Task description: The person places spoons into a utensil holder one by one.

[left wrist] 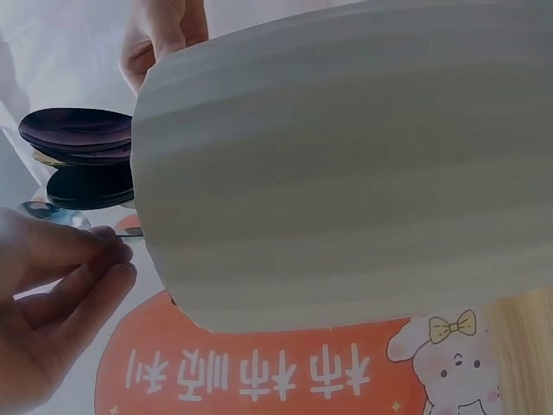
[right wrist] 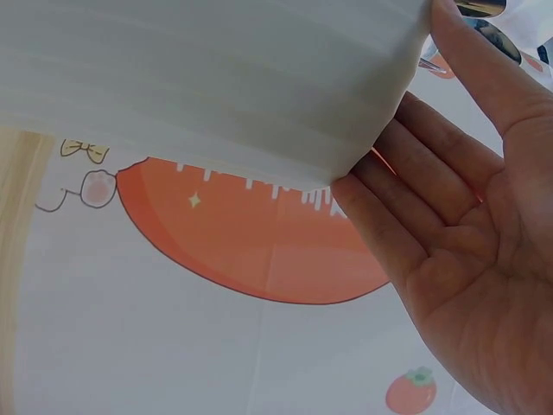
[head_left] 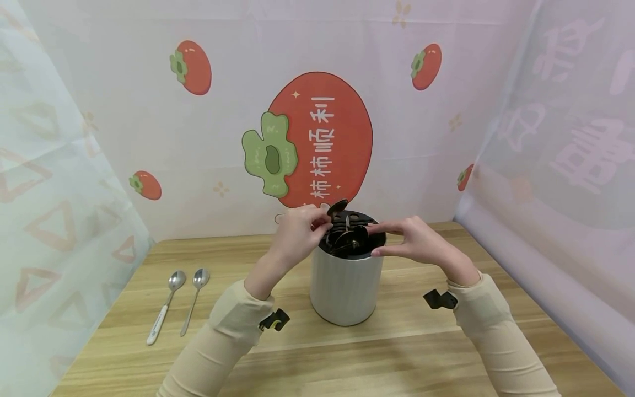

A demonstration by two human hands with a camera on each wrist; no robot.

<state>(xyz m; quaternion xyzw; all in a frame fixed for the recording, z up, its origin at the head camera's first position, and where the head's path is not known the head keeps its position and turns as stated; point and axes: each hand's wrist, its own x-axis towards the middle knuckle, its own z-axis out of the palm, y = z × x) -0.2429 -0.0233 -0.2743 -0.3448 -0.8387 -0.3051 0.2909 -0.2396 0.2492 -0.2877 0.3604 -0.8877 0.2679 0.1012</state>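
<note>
A ribbed off-white utensil holder with a black slotted top stands upright on the table. Several dark shiny spoons poke out of it, bowls up. My left hand is at the rim's left side, thumb and fingertips pinching the thin stem of a spoon. That spoon's bowl rises above the fingers, and its lower end goes down behind the holder's rim. On the other side, my right hand rests against the rim with fairly straight fingers, the thumb nearer the front.
Two silver spoons lie on the wooden table at the left: a white-handled spoon and an all-metal spoon. A white cloth backdrop printed with persimmons stands behind the holder, with cloth walls on both sides.
</note>
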